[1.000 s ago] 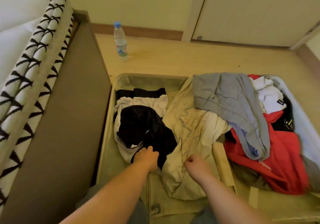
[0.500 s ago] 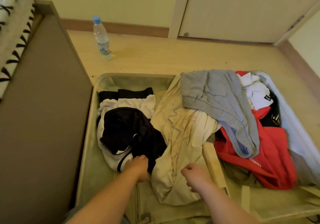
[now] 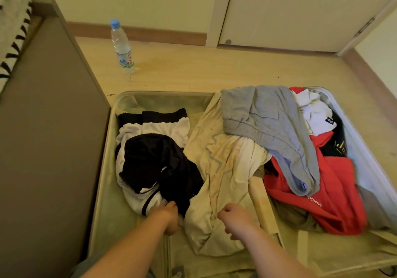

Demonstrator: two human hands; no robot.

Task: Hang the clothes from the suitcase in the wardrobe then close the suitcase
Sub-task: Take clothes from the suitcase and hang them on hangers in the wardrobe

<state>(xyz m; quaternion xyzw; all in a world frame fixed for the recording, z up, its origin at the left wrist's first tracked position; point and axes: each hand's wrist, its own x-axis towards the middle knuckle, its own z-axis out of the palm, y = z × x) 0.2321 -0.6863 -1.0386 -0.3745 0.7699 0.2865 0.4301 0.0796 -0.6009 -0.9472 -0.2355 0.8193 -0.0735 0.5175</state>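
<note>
An open suitcase lies flat on the floor. Its left half holds a black and white garment. My left hand grips that garment's near edge, fingers curled into the fabric. A cream garment drapes over the middle hinge. On its near part sits my right hand, fingers curled and pinching a fold of it. The right half is piled with a grey garment, a red hoodie and a white shirt.
A brown bed frame side runs close along the suitcase's left edge. A water bottle stands on the wooden floor behind the suitcase. A pale door is at the back right wall.
The view has swung to the right, so less of the bed shows. Both hands stay at the near edges of the same garments, the left one slightly lower.
</note>
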